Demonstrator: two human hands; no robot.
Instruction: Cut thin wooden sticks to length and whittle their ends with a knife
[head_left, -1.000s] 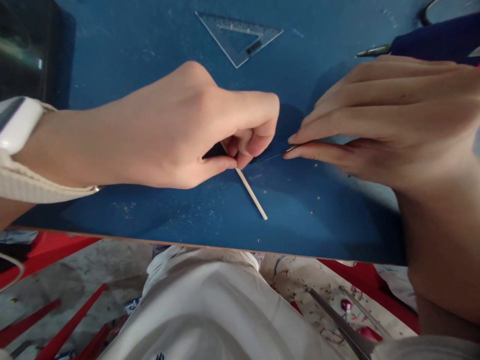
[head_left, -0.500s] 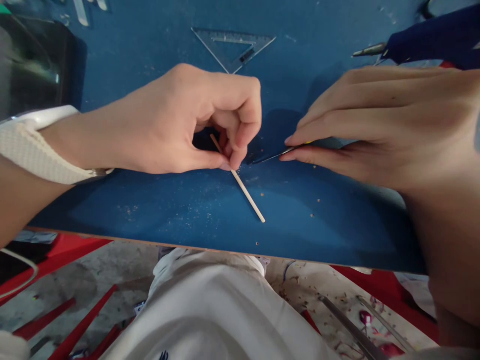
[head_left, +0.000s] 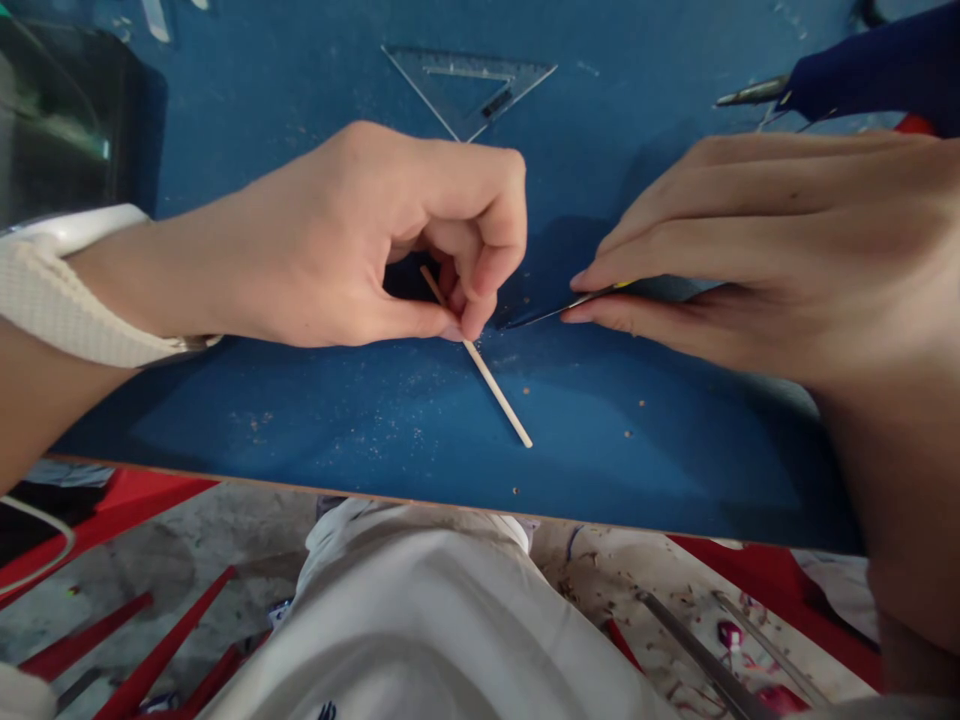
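Observation:
My left hand (head_left: 390, 240) pinches a thin pale wooden stick (head_left: 499, 393) between thumb and fingertips. The stick slants over the blue tabletop, one end toward the front edge; part of it is hidden by the fingers. My right hand (head_left: 750, 250) is closed on a slim craft knife (head_left: 555, 311), gripped between thumb and index finger. Its dark blade points left, with the tip just right of the left fingertips and apart from the stick. A bit of yellow shows at the grip; the rest of the handle is behind the hand.
A clear set square (head_left: 469, 90) lies beyond my hands. At the upper right is a blue glue gun (head_left: 862, 75), its nozzle facing left. A dark glossy case (head_left: 75, 120) stands at the upper left. Fine dust and crumbs dot the blue tabletop (head_left: 360, 430).
The view has shifted very slightly. Both hands, the stick and the knife keep nearly the same positions and grips.

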